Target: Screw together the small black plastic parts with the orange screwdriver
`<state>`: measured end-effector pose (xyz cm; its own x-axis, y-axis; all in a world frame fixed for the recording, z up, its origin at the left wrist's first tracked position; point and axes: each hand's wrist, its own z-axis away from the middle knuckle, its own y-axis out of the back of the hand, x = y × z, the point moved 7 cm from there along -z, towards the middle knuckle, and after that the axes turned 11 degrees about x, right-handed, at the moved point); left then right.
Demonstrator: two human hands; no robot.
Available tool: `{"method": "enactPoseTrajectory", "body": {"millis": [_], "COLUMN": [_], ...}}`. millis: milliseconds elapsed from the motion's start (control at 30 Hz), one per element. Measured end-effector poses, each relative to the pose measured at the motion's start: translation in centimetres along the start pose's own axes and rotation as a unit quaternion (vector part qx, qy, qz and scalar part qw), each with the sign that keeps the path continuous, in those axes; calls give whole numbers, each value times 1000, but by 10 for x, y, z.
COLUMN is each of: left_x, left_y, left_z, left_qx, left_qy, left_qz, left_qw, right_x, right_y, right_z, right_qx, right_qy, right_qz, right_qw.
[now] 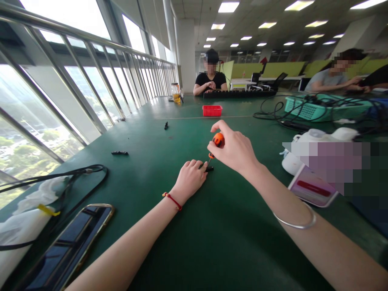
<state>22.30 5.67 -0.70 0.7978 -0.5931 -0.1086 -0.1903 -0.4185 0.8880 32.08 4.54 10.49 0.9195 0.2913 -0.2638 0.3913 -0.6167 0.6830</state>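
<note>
My right hand [235, 150] is closed round the orange handle of a small screwdriver [217, 142], held upright with its tip pointing down. The tip meets a small black part [209, 169] lying on the green table [188, 242]. My left hand [190, 178] rests on the table with its fingers curled and pressing on that black part from the left. A red cord circles my left wrist and a silver bangle my right forearm.
A phone [71, 242] and a black cable [75, 178] lie near left. Small black parts [119, 152] [166, 125] and a red tray [212, 110] sit farther out. A teal basket [318, 108], cables and white objects [303, 153] lie at right. Two people sit at the far end.
</note>
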Motion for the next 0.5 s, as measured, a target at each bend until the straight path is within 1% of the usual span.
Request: {"method": "enactPoseTrajectory", "body": {"millis": [67,233,400,500], "left_x": [-1,-3,-5,-6], "left_y": [0,0,-1,-2], "left_z": [0,-1,-1,-1], "left_qx": [0,6,4,8], "left_qy": [2,8,16,22], "left_qz": [7,16,41,48], "left_qw": [1000,1000,999,999], "right_x": [-1,2,1,1], "right_y": [0,-2,-1,-1], "right_z": [0,0,0,0], "right_qx": [5,-2,4,13], "right_qy": [0,-2,-3,-2], "right_qz": [-6,20,-2,1], "right_qw": [1000,1000,1000,1000]}}
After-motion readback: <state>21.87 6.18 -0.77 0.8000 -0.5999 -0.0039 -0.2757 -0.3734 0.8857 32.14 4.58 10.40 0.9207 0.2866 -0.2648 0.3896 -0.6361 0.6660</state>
